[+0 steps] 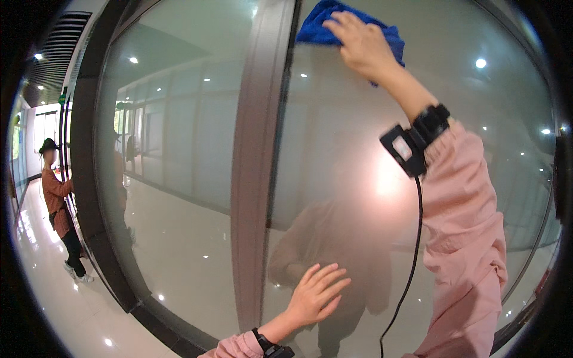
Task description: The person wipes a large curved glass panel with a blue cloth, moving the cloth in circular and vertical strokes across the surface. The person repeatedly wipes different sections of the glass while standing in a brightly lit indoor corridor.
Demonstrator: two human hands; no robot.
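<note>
High on the right-hand glass panel [331, 107], my right hand [365, 42] presses a blue cloth [318, 27] flat against the surface. The cloth spreads out beyond my fingers on both sides. A black device on a strap [409, 150] sits at my right wrist, with a black cable hanging from it. Lower down, my left hand [318, 295] is held up before the same panel, fingers apart and with nothing in it; whether it touches the glass I cannot tell. Another black strap is around my left wrist.
A brown metal frame post [255, 170] divides the panel from another glass panel [179, 156] on the left. A dark stone border [87, 147] edges the glass. Farther left, a person [56, 192] stands on the shiny tiled floor [107, 322], a hand raised to the wall.
</note>
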